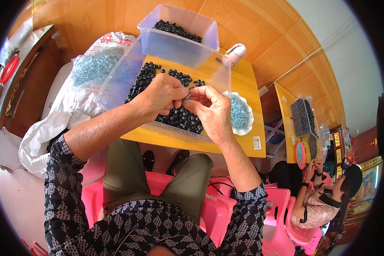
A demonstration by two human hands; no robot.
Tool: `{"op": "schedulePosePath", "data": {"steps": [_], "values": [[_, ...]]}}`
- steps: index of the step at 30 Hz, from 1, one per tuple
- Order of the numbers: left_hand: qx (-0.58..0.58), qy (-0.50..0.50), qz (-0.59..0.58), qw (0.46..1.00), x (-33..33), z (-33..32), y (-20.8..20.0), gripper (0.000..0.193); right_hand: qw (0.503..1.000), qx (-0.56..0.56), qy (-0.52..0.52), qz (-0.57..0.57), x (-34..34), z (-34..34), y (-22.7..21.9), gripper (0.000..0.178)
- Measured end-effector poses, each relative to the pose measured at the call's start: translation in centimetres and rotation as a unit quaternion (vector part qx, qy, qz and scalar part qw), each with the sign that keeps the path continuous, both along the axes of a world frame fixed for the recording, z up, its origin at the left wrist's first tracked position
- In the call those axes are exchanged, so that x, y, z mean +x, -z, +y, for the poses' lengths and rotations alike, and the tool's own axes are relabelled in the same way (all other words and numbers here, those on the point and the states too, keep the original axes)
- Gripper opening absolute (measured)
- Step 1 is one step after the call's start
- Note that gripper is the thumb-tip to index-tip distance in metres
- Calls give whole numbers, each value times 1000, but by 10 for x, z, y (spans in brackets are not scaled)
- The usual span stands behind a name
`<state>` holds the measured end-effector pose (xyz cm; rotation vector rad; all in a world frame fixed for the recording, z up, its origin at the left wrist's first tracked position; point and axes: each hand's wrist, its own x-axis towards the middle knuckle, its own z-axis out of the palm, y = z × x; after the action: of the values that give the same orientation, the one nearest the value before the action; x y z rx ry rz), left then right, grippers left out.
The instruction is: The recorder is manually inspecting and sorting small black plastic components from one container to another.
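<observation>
My left hand (164,94) and my right hand (211,110) meet fingertip to fingertip over a clear plastic bin (117,81). Both are pinched closed around something tiny between them, partly hidden by the fingers; its kind cannot be made out. Beneath them, the bin holds many small round black pieces (185,119) with holes, like beads or caps. Just right of my right hand stands a white scalloped plate (250,126) heaped with small translucent pale-blue pieces (240,112).
Behind, a second clear bin (177,50) holds more black pieces. A pink-and-white container (236,52) stands at the yellow table's (247,81) back. Left are a white sack (81,100) and a bag of pale-blue pieces (96,68). A co-worker (320,205) sits at another table, right.
</observation>
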<state>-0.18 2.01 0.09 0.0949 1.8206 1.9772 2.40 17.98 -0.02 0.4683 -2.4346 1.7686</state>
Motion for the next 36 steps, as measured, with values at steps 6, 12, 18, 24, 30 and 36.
{"op": "schedulePosePath", "data": {"steps": [6, 12, 18, 24, 30, 36], "values": [[47, -9, 42, 998, 3, 0, -1, 18, 999, 1, 31, 38, 2, 0, 1, 14], [59, -18, 61, 996, 6, -2, 0, 18, 999, -18, 8, 44, -1, 3, 4, 12], [66, -27, 50, 996, 6, 2, -3, 17, 988, 31, 56, 140, -1, -2, 4, 12], [-114, -68, 265, 955, 1, 0, 6, 20, 994, -61, 28, -90, -5, 0, -9, 14], [-193, -61, 367, 908, 4, 0, 7, 17, 986, -79, 3, -144, -7, 2, -17, 16], [-211, -74, 459, 860, 8, 0, 7, 12, 953, -202, -21, -226, -9, 5, -17, 16]]}}
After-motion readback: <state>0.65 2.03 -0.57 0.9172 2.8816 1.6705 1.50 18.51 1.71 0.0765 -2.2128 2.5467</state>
